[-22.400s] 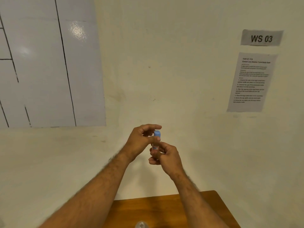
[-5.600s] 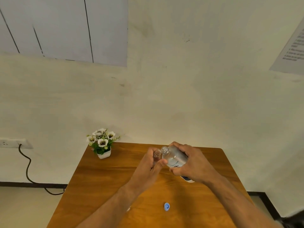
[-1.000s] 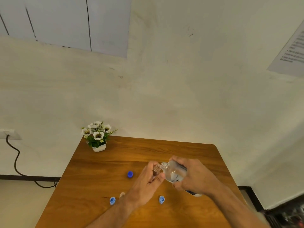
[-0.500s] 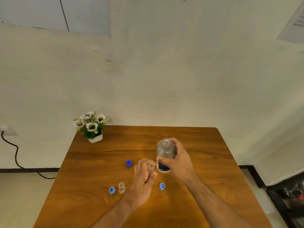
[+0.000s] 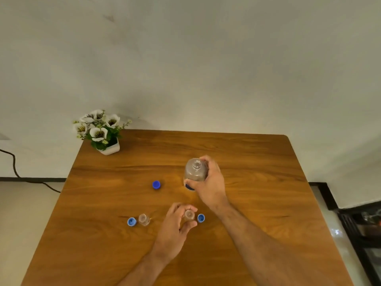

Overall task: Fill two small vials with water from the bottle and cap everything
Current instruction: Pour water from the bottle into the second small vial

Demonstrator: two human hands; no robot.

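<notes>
My right hand [image 5: 210,183] grips the clear, uncapped water bottle [image 5: 194,172], which stands upright on the wooden table [image 5: 257,178]. My left hand [image 5: 175,230] holds a small open vial [image 5: 189,215] at the table surface, just left of a light blue cap [image 5: 201,218]. A second open vial [image 5: 144,219] stands alone to the left, with another light blue cap [image 5: 131,221] beside it. A darker blue cap [image 5: 156,184] lies left of the bottle.
A small white pot of white flowers [image 5: 101,132] stands at the table's far left corner, against the wall. A black cable [image 5: 14,168] runs along the wall at left. A dark shelf [image 5: 365,234] sits to the right of the table.
The bottle went from tilted over the vial to upright on the table. My left hand carried the vial down and toward me, beside the light blue cap. The view tipped downward.
</notes>
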